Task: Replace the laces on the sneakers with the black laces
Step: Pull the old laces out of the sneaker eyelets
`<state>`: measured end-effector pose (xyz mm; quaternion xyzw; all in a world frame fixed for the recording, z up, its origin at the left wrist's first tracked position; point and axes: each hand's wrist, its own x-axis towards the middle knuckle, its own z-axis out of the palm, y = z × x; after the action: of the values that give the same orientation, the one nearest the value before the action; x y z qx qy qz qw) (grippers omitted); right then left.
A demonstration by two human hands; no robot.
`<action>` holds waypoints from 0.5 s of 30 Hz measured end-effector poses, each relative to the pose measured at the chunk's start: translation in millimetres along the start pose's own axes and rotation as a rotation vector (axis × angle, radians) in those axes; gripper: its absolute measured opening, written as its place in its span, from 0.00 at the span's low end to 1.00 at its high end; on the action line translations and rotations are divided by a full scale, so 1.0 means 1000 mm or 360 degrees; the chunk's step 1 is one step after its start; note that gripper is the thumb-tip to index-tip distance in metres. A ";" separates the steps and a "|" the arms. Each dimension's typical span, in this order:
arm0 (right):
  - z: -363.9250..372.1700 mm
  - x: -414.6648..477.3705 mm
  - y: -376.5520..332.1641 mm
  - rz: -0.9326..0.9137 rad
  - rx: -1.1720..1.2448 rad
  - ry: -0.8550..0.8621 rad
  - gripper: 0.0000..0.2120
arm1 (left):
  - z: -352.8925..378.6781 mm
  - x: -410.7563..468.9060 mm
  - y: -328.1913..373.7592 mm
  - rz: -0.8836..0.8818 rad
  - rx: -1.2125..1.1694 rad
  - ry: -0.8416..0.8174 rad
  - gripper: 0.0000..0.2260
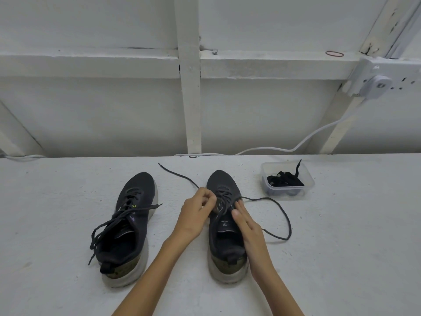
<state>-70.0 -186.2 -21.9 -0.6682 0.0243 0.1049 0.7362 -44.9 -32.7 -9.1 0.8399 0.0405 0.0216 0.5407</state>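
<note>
Early stage. Right shoe [224,224] partly unlaced — my left hand [196,213] pinches its old lace [276,215] at the upper eyelets, right hand [247,226] rests flat on the shoe's side, gripping nothing. Left shoe [127,224] untied but fully laced. Black laces [284,179] untouched in the tub [305,190], far right of the table. Approx. all relacing left.

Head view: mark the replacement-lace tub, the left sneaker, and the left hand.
plastic tub [310,179]: head view, bare right wall.
left sneaker [139,181]: head view, toe upper.
left hand [193,212]: head view, back of the hand, pinching the right sneaker's lace.
</note>
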 end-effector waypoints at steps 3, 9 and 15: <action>0.000 -0.003 0.000 -0.0004 -0.0004 -0.0041 0.27 | -0.001 -0.011 -0.002 -0.0143 -0.0257 0.0071 0.09; 0.000 -0.002 -0.002 0.0006 0.0020 -0.0031 0.19 | 0.001 -0.013 -0.004 -0.0072 -0.0262 0.0030 0.05; -0.001 -0.004 -0.001 -0.0015 0.0024 -0.0016 0.16 | -0.014 0.006 0.001 -0.0176 -0.0258 0.0218 0.12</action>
<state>-73.3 -187.4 -20.5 -0.6622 0.0184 0.1046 0.7417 -40.1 -19.9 -2.2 0.7866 0.1219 0.0524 0.6031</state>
